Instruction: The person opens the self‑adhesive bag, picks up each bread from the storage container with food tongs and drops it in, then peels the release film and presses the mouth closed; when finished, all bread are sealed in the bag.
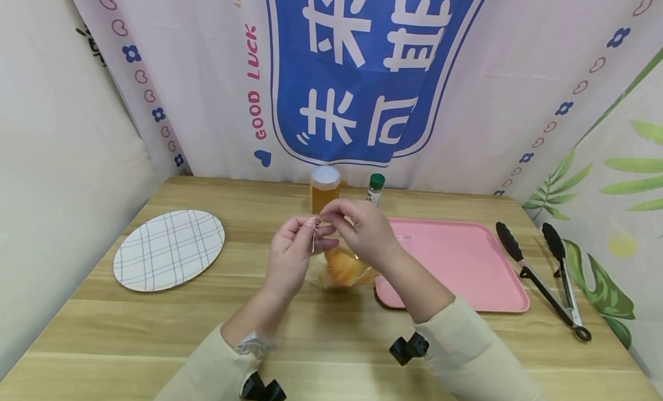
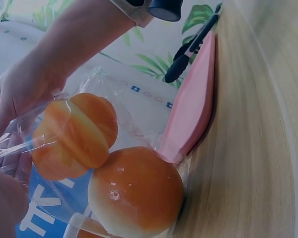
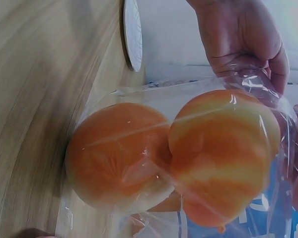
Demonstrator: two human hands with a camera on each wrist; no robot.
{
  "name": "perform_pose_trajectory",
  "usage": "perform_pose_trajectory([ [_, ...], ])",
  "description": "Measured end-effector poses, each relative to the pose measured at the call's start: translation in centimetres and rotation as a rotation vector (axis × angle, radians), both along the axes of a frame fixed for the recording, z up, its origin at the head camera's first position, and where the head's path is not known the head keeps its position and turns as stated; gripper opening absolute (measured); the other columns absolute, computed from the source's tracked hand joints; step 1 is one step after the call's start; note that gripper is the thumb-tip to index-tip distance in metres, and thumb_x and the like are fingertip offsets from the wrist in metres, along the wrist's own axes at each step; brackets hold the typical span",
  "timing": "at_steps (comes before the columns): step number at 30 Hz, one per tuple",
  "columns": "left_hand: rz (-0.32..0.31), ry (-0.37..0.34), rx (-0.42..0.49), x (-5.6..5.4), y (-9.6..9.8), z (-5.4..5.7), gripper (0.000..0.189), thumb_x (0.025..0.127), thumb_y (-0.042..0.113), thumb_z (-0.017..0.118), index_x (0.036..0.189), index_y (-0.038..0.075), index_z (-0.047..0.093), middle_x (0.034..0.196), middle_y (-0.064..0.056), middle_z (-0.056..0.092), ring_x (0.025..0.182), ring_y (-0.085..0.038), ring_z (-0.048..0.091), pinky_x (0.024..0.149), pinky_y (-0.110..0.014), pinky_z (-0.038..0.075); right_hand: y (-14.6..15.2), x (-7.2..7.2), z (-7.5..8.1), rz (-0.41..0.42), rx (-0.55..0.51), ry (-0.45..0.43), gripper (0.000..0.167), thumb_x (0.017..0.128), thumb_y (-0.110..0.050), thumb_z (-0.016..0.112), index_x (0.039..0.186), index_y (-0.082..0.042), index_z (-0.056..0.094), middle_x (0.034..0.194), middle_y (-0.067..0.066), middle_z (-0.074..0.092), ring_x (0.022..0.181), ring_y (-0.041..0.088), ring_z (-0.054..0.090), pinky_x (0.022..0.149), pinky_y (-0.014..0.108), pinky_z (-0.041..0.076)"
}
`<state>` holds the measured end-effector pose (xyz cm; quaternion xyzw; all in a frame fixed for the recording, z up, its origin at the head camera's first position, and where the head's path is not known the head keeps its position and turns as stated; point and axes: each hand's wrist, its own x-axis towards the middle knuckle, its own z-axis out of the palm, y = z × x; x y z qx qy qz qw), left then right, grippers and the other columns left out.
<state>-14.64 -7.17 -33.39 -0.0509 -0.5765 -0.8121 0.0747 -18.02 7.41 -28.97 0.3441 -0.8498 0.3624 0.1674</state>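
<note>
A clear plastic bag (image 3: 114, 94) holds a round bun (image 2: 136, 191) and a second, ridged bread roll (image 2: 74, 136), both golden brown. My left hand (image 1: 292, 251) grips the gathered neck of the bag above the table. Close against it, my right hand (image 1: 362, 228) pinches at a thin, light-coloured tie (image 1: 313, 240) by the bag's neck. One end of the tie hangs down beside the left fingers. How the tie runs round the neck is hidden by the fingers. The bread hangs below both hands, the round bun lowest and close to the tabletop.
A pink tray (image 1: 456, 268) lies to the right, with black-tipped tongs (image 1: 544, 291) beside it. On the left is a checked oval plate (image 1: 168, 251). Behind the hands stand an amber jar (image 1: 324, 191) with a pale lid and a green-capped shaker (image 1: 376, 188).
</note>
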Motion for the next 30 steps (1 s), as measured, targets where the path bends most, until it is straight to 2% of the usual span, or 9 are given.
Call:
perform_pose_trajectory([
  [7, -0.004, 0.003, 0.017, 0.0, -0.1, 0.0, 0.018, 0.105, 0.009, 0.039, 0.107, -0.003, 0.052, 0.084, 0.005, 0.074, 0.072, -0.012, 0.073, 0.076, -0.032, 0.062, 0.8, -0.1, 0.1, -0.04, -0.016, 0.029, 0.008, 0.093, -0.01, 0.066, 0.096, -0.006, 0.071, 0.093, 0.006, 0.074, 0.088, 0.02, 0.063, 0.08, 0.034, 0.053],
  [12, 0.003, -0.006, -0.017, -0.1, -0.3, 0.0, 0.022, 0.105, 0.012, 0.04, 0.11, -0.007, 0.05, 0.09, -0.005, 0.076, 0.072, -0.013, 0.073, 0.078, -0.034, 0.062, 1.5, -0.1, 0.1, -0.054, -0.041, 0.048, 0.006, 0.091, -0.009, 0.068, 0.094, -0.006, 0.072, 0.093, 0.006, 0.074, 0.09, 0.021, 0.064, 0.084, 0.036, 0.053],
  [15, 0.018, -0.02, -0.029, -0.2, -0.3, 0.1, 0.02, 0.105, 0.012, 0.04, 0.107, -0.004, 0.051, 0.091, -0.007, 0.076, 0.071, -0.013, 0.073, 0.079, -0.034, 0.062, 2.1, -0.1, 0.0, -0.071, -0.048, 0.03, 0.006, 0.092, -0.01, 0.067, 0.095, -0.006, 0.072, 0.094, 0.006, 0.074, 0.093, 0.021, 0.063, 0.087, 0.037, 0.053],
  [25, 0.023, -0.027, 0.025, -0.2, -0.3, 0.1, 0.016, 0.105, 0.01, 0.039, 0.103, 0.002, 0.053, 0.083, 0.002, 0.075, 0.07, -0.012, 0.072, 0.078, -0.033, 0.062, 4.0, 0.2, -0.5, -0.122, -0.091, -0.011, 0.007, 0.092, -0.006, 0.066, 0.096, -0.005, 0.071, 0.096, 0.007, 0.072, 0.096, 0.022, 0.061, 0.086, 0.039, 0.055],
  [30, 0.023, -0.026, 0.028, -0.2, -0.3, 0.0, 0.016, 0.105, 0.009, 0.039, 0.102, 0.002, 0.053, 0.081, 0.004, 0.074, 0.069, -0.013, 0.072, 0.078, -0.033, 0.062, 5.1, 0.4, -0.8, -0.15, -0.115, 0.016, 0.007, 0.09, -0.003, 0.067, 0.096, -0.002, 0.071, 0.093, 0.01, 0.07, 0.092, 0.022, 0.06, 0.082, 0.039, 0.054],
])
